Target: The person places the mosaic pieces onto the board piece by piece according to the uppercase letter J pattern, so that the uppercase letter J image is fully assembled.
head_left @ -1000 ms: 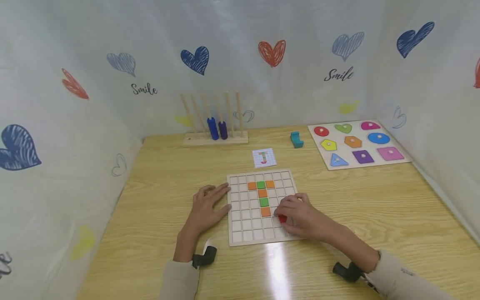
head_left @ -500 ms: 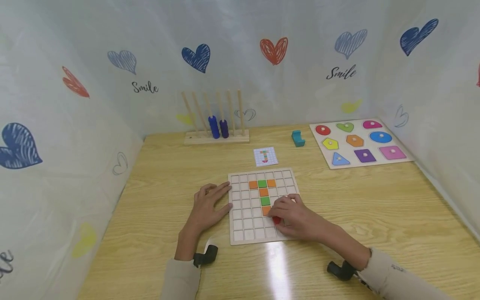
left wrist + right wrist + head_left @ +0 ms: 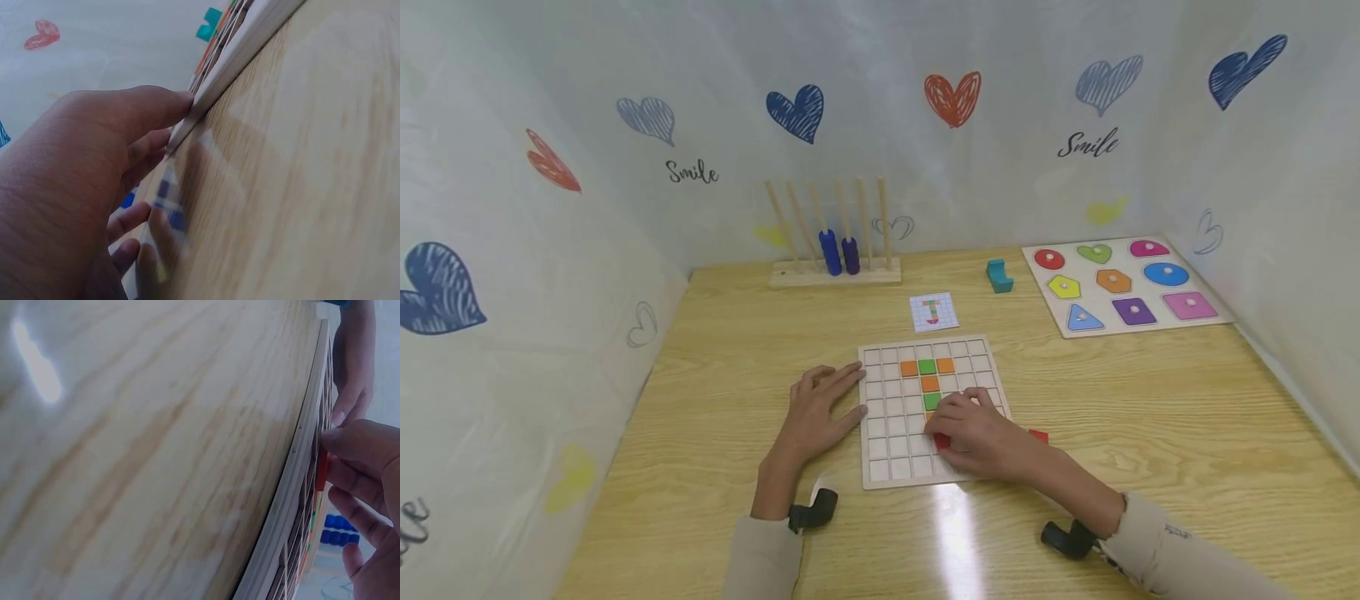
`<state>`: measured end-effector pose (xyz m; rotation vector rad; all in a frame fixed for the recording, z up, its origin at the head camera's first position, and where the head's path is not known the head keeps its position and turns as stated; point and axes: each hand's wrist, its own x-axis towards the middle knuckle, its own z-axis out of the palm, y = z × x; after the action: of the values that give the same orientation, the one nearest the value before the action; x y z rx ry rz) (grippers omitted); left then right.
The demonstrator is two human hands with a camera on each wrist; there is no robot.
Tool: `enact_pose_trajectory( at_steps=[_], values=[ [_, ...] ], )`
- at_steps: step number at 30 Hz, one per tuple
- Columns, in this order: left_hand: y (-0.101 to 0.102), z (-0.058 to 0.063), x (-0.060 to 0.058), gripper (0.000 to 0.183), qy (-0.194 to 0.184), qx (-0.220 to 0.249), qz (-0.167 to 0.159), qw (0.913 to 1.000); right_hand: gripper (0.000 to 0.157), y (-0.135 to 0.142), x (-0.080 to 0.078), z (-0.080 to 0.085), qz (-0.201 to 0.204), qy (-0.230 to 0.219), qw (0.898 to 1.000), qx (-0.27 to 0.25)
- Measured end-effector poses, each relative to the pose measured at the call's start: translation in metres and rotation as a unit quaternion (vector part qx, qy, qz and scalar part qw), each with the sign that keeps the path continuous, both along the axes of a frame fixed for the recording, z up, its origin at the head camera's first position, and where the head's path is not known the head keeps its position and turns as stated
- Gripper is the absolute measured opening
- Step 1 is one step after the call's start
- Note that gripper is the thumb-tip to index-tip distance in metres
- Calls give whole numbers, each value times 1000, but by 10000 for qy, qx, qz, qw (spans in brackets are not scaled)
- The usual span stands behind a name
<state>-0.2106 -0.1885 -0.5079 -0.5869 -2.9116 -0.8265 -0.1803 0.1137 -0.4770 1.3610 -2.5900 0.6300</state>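
My right hand (image 3: 981, 437) pinches a red tile (image 3: 942, 441) between thumb and fingers, low over the wooden grid board (image 3: 863, 433). In the right wrist view the red tile (image 3: 322, 470) stands at a slant against the board's surface. Orange and green tiles (image 3: 930, 383) sit in the grid as a short row with a column running down from its middle; my fingers partly cover the lowest orange one. My left hand (image 3: 815, 415) lies on the table, thumb and fingertips touching the board's left edge. Another red piece (image 3: 1039, 436) shows just beyond my right wrist.
A card (image 3: 934, 312) with a J-shaped tile pattern lies behind the board. Farther back are a peg rack (image 3: 835, 273) with blue and purple beads and a teal block (image 3: 999, 276). A shape puzzle board (image 3: 1127, 308) lies at the back right, near the wall.
My right hand has moved left across the board with the red tile, to just below the column's lowest orange tile. The other red piece has come into view. My left hand stays put.
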Motion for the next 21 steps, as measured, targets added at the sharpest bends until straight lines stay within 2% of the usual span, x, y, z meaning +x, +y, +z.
enact_pose_trajectory(
  at_steps=[14,21],
  values=[
    [3,3,1,57,88,52,-40,9999,22,1,1,-2,-77,117,9999,69],
    [2,3,0,57,-2,14,-13,10000,22,4,0,-7,125,541,9984,-67]
  ],
)
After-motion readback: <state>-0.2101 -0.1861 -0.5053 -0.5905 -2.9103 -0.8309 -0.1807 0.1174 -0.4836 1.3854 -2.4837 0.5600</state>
